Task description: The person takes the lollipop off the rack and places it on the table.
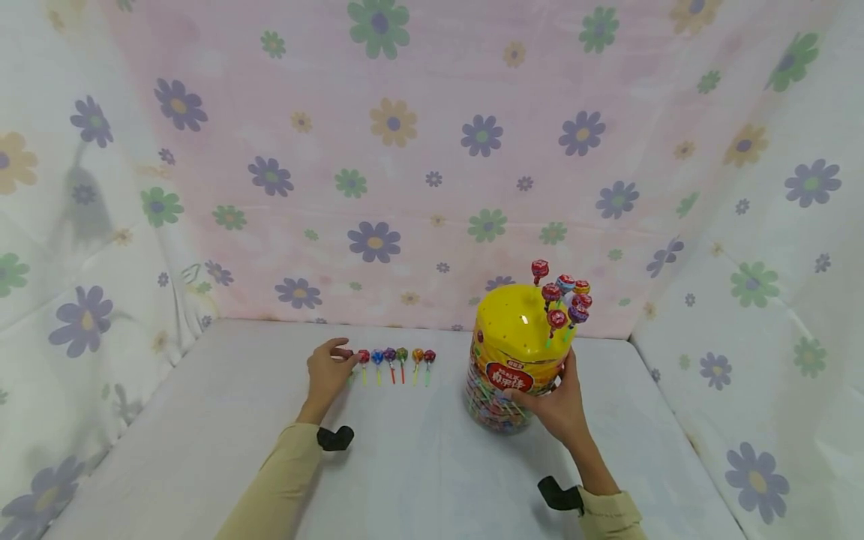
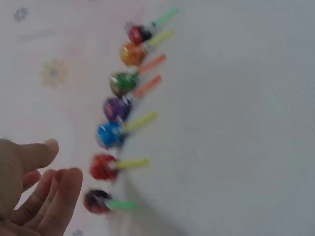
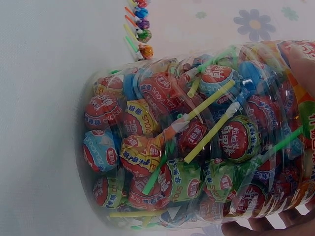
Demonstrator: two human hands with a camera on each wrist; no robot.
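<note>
My right hand grips a clear plastic lollipop jar with a yellow lid, thumb on the near side. The jar stands tilted, and wrapped lollipops fill it. Several red, blue and yellow lollipops stick up from holes at the lid's right side. My left hand hovers by the left end of a row of lollipops. Its thumb and fingers are parted with nothing between them in the left wrist view. Closest to it lie a dark red lollipop and a red lollipop.
The row continues rightward with a blue lollipop, a purple one, a green one, an orange lollipop and a red one, sticks toward me. A white cloth covers the table. A flowered curtain hangs behind and on both sides.
</note>
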